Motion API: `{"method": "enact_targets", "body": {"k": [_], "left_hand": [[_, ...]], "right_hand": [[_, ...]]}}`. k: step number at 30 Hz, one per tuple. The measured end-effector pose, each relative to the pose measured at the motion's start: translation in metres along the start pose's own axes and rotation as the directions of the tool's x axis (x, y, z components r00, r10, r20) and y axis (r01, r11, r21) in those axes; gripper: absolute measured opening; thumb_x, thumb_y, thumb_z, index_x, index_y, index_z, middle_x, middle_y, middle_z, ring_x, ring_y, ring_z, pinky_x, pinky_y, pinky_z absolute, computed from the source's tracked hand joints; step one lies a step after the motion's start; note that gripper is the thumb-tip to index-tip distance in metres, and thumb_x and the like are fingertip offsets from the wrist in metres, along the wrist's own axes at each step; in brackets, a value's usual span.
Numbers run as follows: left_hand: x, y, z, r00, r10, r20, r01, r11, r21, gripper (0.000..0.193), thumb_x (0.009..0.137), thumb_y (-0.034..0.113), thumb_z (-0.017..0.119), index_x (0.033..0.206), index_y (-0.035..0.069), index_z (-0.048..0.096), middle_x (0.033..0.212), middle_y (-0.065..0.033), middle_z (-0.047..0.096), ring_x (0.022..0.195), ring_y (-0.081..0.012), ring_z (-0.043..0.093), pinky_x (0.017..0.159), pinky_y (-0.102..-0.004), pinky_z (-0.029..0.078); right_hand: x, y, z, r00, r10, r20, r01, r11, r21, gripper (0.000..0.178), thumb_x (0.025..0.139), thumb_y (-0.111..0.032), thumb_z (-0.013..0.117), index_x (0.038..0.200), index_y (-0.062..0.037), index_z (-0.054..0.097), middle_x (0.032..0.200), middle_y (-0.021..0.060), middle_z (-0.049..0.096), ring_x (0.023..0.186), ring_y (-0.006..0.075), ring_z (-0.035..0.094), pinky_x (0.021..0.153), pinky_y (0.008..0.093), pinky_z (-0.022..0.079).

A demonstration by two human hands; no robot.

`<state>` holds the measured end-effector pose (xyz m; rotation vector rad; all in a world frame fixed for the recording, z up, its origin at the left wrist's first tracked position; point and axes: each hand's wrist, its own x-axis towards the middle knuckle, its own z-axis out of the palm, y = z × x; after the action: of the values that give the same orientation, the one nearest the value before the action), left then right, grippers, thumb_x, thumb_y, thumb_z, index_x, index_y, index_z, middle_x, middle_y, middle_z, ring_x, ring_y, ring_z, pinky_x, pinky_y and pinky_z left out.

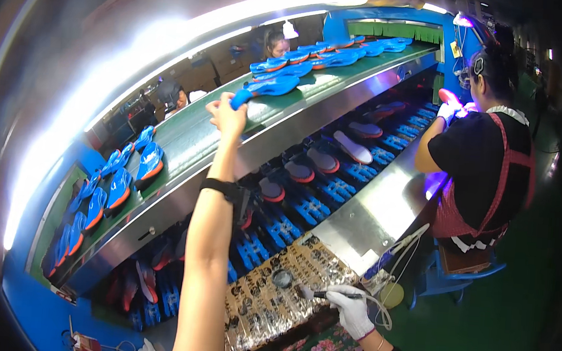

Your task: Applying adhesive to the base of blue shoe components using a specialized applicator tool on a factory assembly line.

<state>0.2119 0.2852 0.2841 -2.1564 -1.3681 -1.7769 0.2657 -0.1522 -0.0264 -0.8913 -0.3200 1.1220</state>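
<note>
My bare left hand (pixel 228 114) reaches up over the upper conveyor belt (pixel 196 127). Its fingers pinch the end of a blue shoe sole (pixel 240 98), which lies against another blue sole (pixel 275 86). In a white glove, my right hand (pixel 351 309) holds a black-handled brush (pixel 319 294) with a pale hose attached. The brush's bristle end is just over a stained, film-covered work board (pixel 251 317), close to a small round dish (pixel 282 278).
Several blue soles with orange edges (pixel 119 188) line the belt at left. A lower rack carries dark soles (pixel 299 171). At right a seated co-worker (pixel 480 163) handles a red-lit sole (pixel 449 98). A blue stool (pixel 460 276) stands beside the metal ledge (pixel 373 211).
</note>
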Motion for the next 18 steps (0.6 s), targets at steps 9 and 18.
{"method": "enact_targets", "body": {"k": [9,18], "left_hand": [[-0.092,-0.005,-0.18,0.884,-0.118,0.452,0.395,-0.328,-0.858,0.046,0.098,0.028,0.054,0.133,-0.001,0.047,0.142,-0.0245,0.047,0.133,-0.0425,0.048,0.114,-0.063,0.037],[-0.292,-0.04,-0.264,0.671,-0.325,0.666,0.713,0.036,-0.7,0.065,0.079,0.016,0.072,0.139,0.003,0.048,0.117,-0.0126,0.063,0.101,-0.0241,0.065,0.092,-0.0388,0.055]], "right_hand": [[-0.002,0.004,0.025,0.999,0.03,0.025,-0.032,0.995,0.098,0.014,0.085,0.001,0.072,0.1,0.0007,0.074,0.094,0.007,0.074,0.077,0.0113,0.068,0.065,0.0213,0.052],[0.01,-0.004,0.047,0.998,-0.038,0.049,0.033,0.994,0.102,0.017,0.086,0.002,0.071,0.102,0.0004,0.071,0.095,0.0089,0.074,0.075,0.0111,0.067,0.061,0.0204,0.052]]}}
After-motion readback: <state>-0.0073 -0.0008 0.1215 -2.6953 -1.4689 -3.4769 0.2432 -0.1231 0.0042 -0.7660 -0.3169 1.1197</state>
